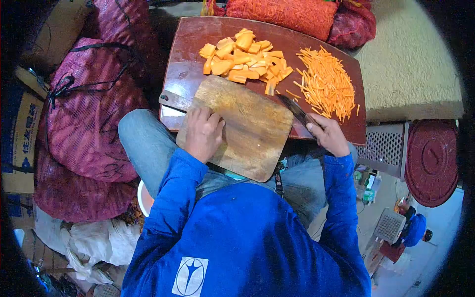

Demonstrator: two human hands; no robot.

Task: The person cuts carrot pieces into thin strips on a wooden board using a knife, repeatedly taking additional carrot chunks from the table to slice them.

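My left hand [203,132] rests with curled fingers on the left part of a wooden cutting board [252,119], which lies tilted over my lap and the table's edge; anything under those fingers is hidden. At the board's right side, my right hand [327,134] is closed round the handle of a knife [295,109], its blade pointing up and left. Beyond the board, a heap of orange vegetable pieces [242,57] sits on the dark red table [190,42]. Thin orange strips [329,84] form a pile to its right.
Full red mesh sacks [94,109] stand at the left. Another mesh bag [282,17] lies behind the table. At the right are a pale ledge [410,64], a perforated crate [383,148] and a dark red lid [431,158]. A person in blue [414,230] is farther off, lower right.
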